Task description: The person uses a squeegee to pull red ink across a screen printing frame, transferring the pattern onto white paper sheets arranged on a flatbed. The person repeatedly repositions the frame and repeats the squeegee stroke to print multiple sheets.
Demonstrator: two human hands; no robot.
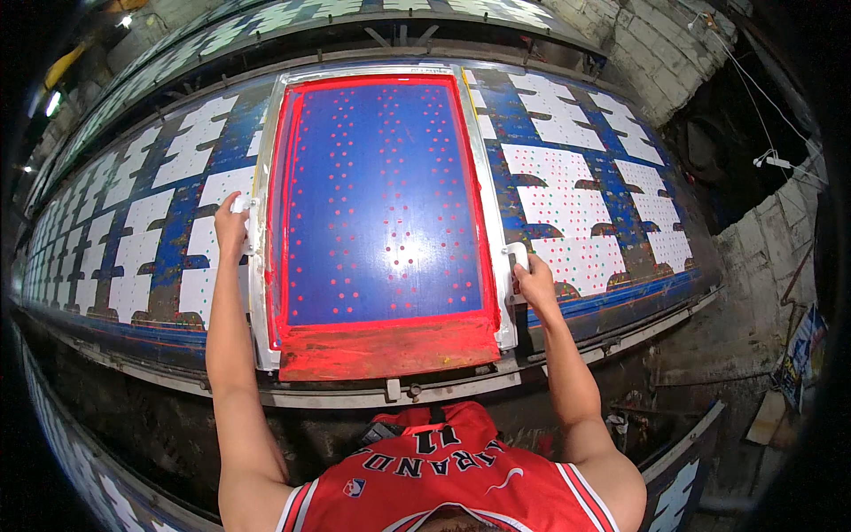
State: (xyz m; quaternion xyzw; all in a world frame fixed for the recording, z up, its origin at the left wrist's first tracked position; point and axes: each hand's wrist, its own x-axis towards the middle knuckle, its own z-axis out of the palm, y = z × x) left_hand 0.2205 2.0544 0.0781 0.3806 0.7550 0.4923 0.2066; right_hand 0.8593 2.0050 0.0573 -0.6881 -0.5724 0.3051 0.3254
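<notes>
A large screen-printing frame [487, 204] with metal rails lies over the long table in front of me. Its blue mesh [381, 195] carries rows of small red dots, and red ink borders it, thickest in a smeared band [390, 350] along the near end. My left hand [230, 229] is closed around a white handle [239, 203] on the frame's left rail. On the opposite rail, my right hand [537, 285] grips another white handle [518, 255], closer to me. What lies directly beneath the mesh is hidden.
White cut pieces [151, 222] lie in rows on the ink-stained blue table; those at the right [558, 191] bear red and green dots. A metal rail [612, 341] edges the near side. Another long table [319, 11] stands behind. White cables [753, 97] hang by a block wall.
</notes>
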